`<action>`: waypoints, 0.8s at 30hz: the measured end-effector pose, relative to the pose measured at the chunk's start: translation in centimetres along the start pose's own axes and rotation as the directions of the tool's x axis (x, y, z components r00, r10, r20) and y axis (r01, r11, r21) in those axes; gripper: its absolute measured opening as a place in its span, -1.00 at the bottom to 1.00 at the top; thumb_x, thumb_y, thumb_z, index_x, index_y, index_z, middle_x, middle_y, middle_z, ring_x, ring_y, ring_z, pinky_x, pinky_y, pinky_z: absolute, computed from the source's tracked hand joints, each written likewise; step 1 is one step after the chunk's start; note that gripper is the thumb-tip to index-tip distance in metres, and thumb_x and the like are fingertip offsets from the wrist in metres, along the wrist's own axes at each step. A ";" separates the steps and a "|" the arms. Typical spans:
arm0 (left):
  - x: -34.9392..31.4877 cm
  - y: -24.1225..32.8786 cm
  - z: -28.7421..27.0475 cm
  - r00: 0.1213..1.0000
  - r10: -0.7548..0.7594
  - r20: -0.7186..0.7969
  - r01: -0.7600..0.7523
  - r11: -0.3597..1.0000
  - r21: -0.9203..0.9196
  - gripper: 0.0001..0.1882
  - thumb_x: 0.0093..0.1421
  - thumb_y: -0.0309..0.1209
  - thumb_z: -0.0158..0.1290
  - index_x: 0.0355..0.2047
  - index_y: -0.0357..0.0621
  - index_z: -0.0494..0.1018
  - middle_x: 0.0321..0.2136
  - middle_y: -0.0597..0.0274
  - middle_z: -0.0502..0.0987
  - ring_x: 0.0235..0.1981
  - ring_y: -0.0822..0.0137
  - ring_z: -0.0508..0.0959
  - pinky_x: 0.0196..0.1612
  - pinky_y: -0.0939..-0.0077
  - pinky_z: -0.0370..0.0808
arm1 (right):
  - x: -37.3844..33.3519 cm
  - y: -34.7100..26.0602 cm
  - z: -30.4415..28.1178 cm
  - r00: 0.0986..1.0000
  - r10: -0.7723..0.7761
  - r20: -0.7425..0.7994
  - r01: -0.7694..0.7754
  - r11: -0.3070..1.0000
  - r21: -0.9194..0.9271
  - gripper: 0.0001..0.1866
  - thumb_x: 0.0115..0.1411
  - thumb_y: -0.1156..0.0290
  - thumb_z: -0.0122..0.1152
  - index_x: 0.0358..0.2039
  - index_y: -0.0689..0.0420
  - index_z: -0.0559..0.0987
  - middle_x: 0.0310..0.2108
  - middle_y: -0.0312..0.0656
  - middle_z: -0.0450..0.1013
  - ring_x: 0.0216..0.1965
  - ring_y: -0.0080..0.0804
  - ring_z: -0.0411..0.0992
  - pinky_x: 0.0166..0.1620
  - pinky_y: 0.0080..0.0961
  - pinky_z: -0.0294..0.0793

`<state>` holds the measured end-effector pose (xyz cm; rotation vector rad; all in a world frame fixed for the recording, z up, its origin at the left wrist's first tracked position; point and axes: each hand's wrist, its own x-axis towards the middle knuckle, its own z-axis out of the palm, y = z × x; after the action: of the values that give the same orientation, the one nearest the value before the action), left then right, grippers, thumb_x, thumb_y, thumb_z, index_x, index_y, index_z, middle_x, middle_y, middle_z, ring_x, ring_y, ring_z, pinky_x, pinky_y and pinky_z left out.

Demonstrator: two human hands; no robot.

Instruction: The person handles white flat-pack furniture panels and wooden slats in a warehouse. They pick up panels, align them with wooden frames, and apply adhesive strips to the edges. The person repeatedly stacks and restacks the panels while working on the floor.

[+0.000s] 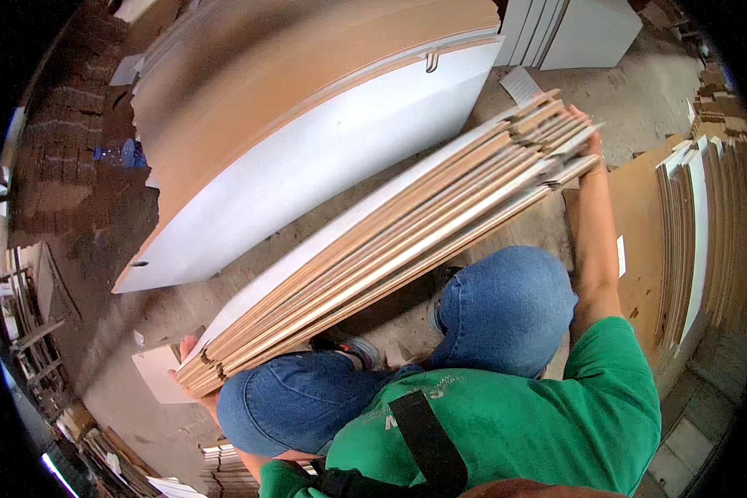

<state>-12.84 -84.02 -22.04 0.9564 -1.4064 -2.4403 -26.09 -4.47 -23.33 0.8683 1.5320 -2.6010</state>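
Note:
A thick bundle of flat cardboard sheets (373, 249), white and brown, stands on edge across the front of my bent knees. My left hand (188, 349) is wrapped round its lower left end, fingers partly hidden behind the sheets. At the upper right end my right hand (588, 137) grips the far corner of the same bundle, its fingers on the outer side. The sheet edges are uneven and notched near both ends.
Beyond the bundle leans a large stack of big brown-and-white cardboard sheets (340, 133). More white panels (589, 33) stand at the back right. Stacked cardboard (681, 241) is on the right, and a plastic bottle (131, 153) lies at the left. A pale cardboard piece (159, 375) is on the floor.

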 end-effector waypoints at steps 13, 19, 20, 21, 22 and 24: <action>0.9 -0.6 -1.2 0.974 0.062 0.217 -0.041 0.994 -0.096 -0.20 0.15 0.21 -0.33 0.13 -0.25 0.13 0.09 0.08 0.22 0.11 0.18 0.21 0.17 0.22 0.12 | 2.2 2.0 2.5 0.939 -0.212 0.272 0.216 0.976 0.016 -0.36 0.21 -0.05 -0.24 0.14 0.17 0.19 0.15 -0.19 0.16 0.09 -0.35 0.22 0.13 -0.42 0.20; -0.3 0.5 -0.4 0.950 0.084 0.302 -0.073 0.996 -0.047 -0.20 0.14 0.25 -0.39 0.01 -0.25 0.29 -0.07 0.10 0.39 -0.01 0.18 0.35 0.07 0.25 0.26 | -0.9 -0.6 3.9 0.920 -0.134 0.368 0.183 0.978 -0.103 -0.51 0.22 0.05 -0.22 -0.11 0.20 0.44 -0.11 -0.17 0.40 -0.09 -0.32 0.37 0.00 -0.41 0.34; 0.3 0.6 -1.2 0.941 0.049 0.335 -0.037 0.998 -0.045 -0.20 0.14 0.25 -0.41 -0.02 -0.26 0.31 -0.10 0.11 0.41 -0.05 0.18 0.37 0.04 0.25 0.30 | -2.1 -0.9 4.9 0.924 -0.124 0.362 0.185 0.973 -0.139 -0.51 0.21 0.04 -0.21 -0.16 0.18 0.48 -0.15 -0.18 0.43 -0.13 -0.34 0.39 -0.03 -0.41 0.37; 1.0 0.0 -1.8 0.988 0.027 0.151 -0.020 0.998 -0.051 -0.21 0.14 0.24 -0.41 -0.03 -0.25 0.32 -0.13 0.13 0.42 -0.10 0.18 0.39 -0.01 0.26 0.32 | -2.5 -1.0 5.4 0.932 -0.095 0.350 0.167 0.969 -0.182 -0.52 0.20 0.02 -0.19 -0.20 0.15 0.50 -0.18 -0.20 0.43 -0.16 -0.38 0.40 -0.07 -0.43 0.39; 1.5 -0.5 -2.7 0.999 -0.001 -0.039 -0.001 0.999 -0.048 -0.22 0.15 0.23 -0.41 -0.04 -0.25 0.33 -0.17 0.15 0.43 -0.15 0.18 0.41 -0.05 0.26 0.35 | -3.1 -1.0 5.4 0.942 -0.059 0.330 0.139 0.965 -0.223 -0.53 0.19 0.00 -0.17 -0.24 0.12 0.53 -0.21 -0.23 0.43 -0.19 -0.42 0.40 -0.11 -0.44 0.41; 2.3 -1.0 -5.4 0.976 0.129 0.174 -0.162 0.968 0.194 -0.26 0.17 0.20 -0.40 -0.05 -0.25 0.32 -0.21 0.15 0.43 -0.17 0.19 0.40 -0.07 0.27 0.36 | -1.0 1.8 3.6 0.950 -0.174 0.260 0.240 0.938 -0.249 -0.58 0.15 0.12 -0.09 -0.17 0.20 0.47 -0.14 -0.16 0.41 -0.14 -0.39 0.38 -0.05 -0.45 0.38</action>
<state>-11.23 -88.33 -25.73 0.6774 -1.7469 -2.3410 -26.43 -8.62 -22.94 0.3779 1.9435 -2.4163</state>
